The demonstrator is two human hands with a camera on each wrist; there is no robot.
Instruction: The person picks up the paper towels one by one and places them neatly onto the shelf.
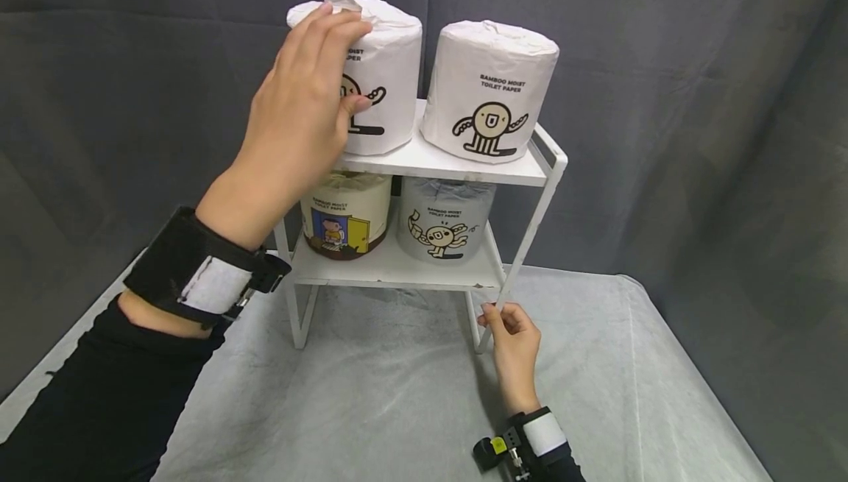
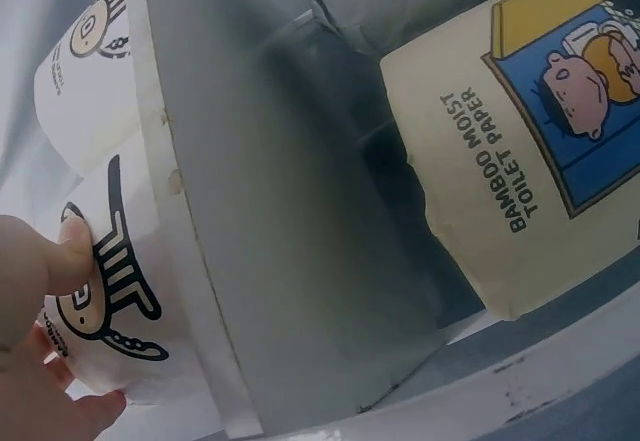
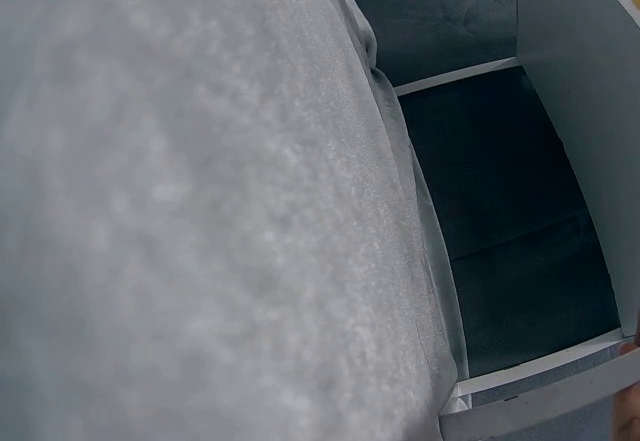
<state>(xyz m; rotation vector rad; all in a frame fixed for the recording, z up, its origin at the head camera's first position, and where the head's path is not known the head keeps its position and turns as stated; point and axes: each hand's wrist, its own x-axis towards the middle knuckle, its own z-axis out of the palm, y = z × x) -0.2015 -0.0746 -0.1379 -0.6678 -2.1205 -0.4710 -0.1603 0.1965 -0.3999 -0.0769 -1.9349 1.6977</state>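
Observation:
A white two-tier shelf rack (image 1: 397,281) stands on the cloth. On its upper tier, my left hand (image 1: 298,103) holds the left white-wrapped toilet paper roll (image 1: 394,62), thumb on the printed front and fingers over the top and far side. The left wrist view shows the thumb (image 2: 72,256) against the printed figure. Beside it is a second white toilet paper roll (image 1: 493,62), untouched. Low on the rack's front right leg (image 1: 526,239), my right hand (image 1: 517,346) pinches the metal between thumb and fingers. The right wrist view catches only a sliver of that hand (image 3: 627,411).
The lower tier bears a cream toilet paper roll (image 1: 347,206) with a colourful picture and a grey toilet paper roll (image 1: 444,221). Light grey cloth (image 1: 371,394) covers the table. Dark grey curtains (image 1: 695,99) hang behind and to the sides.

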